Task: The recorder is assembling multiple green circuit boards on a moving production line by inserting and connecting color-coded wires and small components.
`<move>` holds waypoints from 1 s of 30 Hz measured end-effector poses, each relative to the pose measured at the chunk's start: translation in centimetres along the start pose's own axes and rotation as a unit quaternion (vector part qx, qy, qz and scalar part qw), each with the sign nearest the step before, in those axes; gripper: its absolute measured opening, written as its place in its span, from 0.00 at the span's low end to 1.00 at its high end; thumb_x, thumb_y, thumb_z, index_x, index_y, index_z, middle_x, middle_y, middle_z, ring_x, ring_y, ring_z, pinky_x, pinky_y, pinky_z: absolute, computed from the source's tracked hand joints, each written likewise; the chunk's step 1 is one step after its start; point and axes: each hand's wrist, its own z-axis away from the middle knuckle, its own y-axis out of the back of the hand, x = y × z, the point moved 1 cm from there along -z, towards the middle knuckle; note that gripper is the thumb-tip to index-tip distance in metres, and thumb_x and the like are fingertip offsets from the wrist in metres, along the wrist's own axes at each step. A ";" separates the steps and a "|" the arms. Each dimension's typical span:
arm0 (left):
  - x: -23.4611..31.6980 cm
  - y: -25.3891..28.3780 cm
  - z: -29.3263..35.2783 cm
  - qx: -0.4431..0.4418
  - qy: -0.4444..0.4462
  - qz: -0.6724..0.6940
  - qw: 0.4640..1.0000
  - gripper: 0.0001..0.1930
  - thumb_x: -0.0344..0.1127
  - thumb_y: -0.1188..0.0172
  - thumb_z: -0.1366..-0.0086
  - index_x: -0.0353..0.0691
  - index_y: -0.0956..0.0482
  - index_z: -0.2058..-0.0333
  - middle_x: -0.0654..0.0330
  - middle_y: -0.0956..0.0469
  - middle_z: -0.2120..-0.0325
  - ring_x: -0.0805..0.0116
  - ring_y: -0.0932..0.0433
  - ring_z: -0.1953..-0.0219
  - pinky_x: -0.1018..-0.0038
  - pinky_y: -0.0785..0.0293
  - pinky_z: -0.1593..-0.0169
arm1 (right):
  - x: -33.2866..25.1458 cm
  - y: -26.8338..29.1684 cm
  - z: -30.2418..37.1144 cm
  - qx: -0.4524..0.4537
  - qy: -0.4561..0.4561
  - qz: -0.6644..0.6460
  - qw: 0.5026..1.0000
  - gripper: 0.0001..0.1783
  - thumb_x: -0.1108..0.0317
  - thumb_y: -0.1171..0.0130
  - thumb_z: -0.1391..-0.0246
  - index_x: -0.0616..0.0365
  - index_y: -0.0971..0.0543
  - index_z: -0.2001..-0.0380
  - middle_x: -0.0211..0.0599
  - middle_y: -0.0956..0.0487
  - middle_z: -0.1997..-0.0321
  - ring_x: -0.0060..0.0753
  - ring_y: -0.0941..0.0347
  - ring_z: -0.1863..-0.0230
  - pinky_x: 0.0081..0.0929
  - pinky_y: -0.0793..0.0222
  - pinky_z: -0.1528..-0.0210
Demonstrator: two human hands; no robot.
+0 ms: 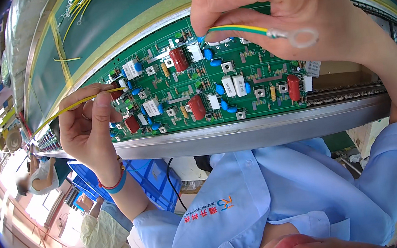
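Note:
My right hand [288, 11] is above the upper middle of the green circuit board [174, 85]. Its fingers pinch a yellow-green wire [239, 27] with a silver ring terminal [302, 37] at one end; the wire's other end reaches down beside a white connector [195, 52]. At the board's left part, my left hand [89, 121] has thumb and forefinger closed on a second yellow wire [71, 106]. One end of it points at a small white part on the board, and the rest trails off left. Whether either wire end touches the board I cannot tell.
The board lies along a conveyor rail [258, 129] with a metal front edge. More ring-terminal wires [82, 5] lie on the green surface at the upper left, and a short yellow wire [68, 59] is nearer. Blue crates [151, 178] stand below the rail. Other people sit at the left.

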 end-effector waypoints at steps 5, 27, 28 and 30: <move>-1.2 0.7 0.5 0.019 0.008 -0.015 1.000 0.05 0.25 0.40 0.36 0.31 0.23 0.62 0.52 0.19 0.66 0.79 0.29 0.81 0.86 0.34 0.77 | 0.0 -1.1 0.4 0.014 0.038 0.018 0.999 0.08 0.71 0.36 0.58 0.55 0.20 0.70 0.31 0.23 0.70 0.27 0.29 0.70 0.30 0.36 0.66; -0.7 0.4 0.0 0.009 0.043 0.039 0.998 0.09 0.19 0.37 0.41 0.28 0.24 0.62 0.53 0.18 0.67 0.78 0.24 0.79 0.86 0.29 0.76 | 1.2 -2.9 2.5 0.079 0.267 0.063 0.958 0.12 0.71 0.35 0.63 0.50 0.19 0.69 0.29 0.25 0.68 0.32 0.31 0.67 0.36 0.40 0.63; -1.0 0.4 -0.1 0.013 0.037 0.036 0.999 0.08 0.19 0.37 0.42 0.28 0.23 0.63 0.55 0.18 0.66 0.79 0.23 0.77 0.86 0.28 0.75 | 1.5 -3.1 2.5 0.102 0.318 0.090 0.938 0.11 0.70 0.35 0.60 0.51 0.19 0.68 0.29 0.24 0.67 0.30 0.31 0.67 0.36 0.38 0.63; -1.4 0.7 0.0 0.002 0.019 0.015 1.000 0.07 0.19 0.36 0.43 0.29 0.21 0.65 0.58 0.18 0.66 0.78 0.22 0.75 0.85 0.28 0.74 | 1.3 -3.6 1.6 0.146 0.414 0.140 0.887 0.09 0.70 0.35 0.54 0.53 0.20 0.67 0.29 0.22 0.65 0.27 0.30 0.66 0.36 0.35 0.61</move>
